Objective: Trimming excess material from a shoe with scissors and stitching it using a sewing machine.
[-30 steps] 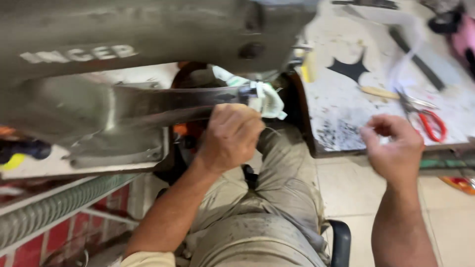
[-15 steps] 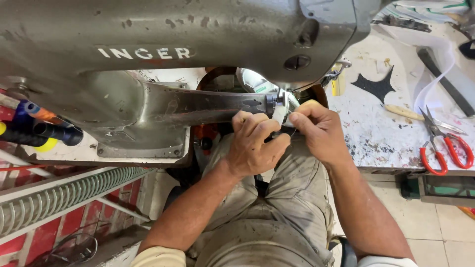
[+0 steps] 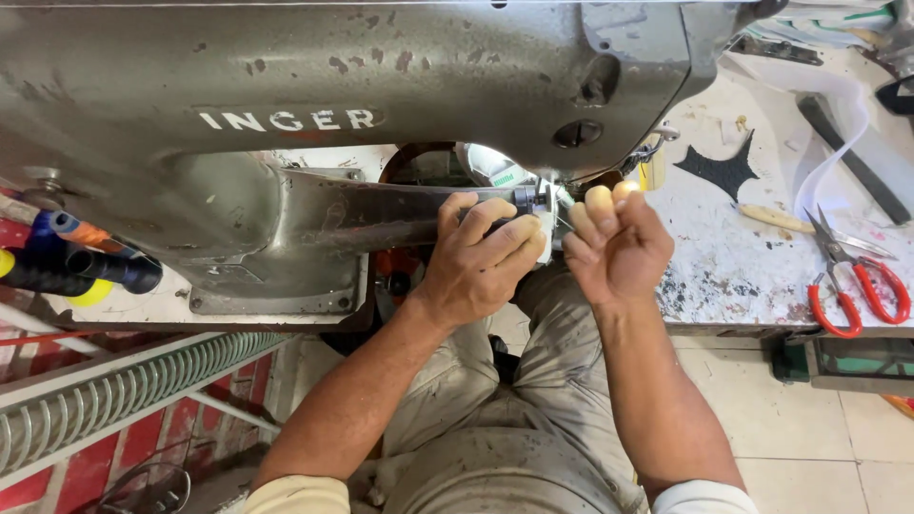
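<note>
since half a second ago your right hand [image 3: 617, 249] has drawn a little away from the left and lifted, its fingertips now bunched together beside the needle end of the sewing machine [image 3: 362, 86]. the machine is a big grey-green cast body, chipped and speckled, with a long narrow arm [image 3: 381, 211] reaching out to the right below it. your left hand [image 3: 476, 262] is wrapped over the tip of that arm, fingers curled tight around a pale piece of material [image 3: 545, 233] there. most of that piece is covered by your fingers, so you cannot tell its shape, and the needle itself is lost behind the head. your right fingers pinch closed, perhaps on a thread, too fine to make out. red-handled scissors [image 3: 857, 286] lie on the spattered worktable [image 3: 724, 266], well apart from both hands.
</note>
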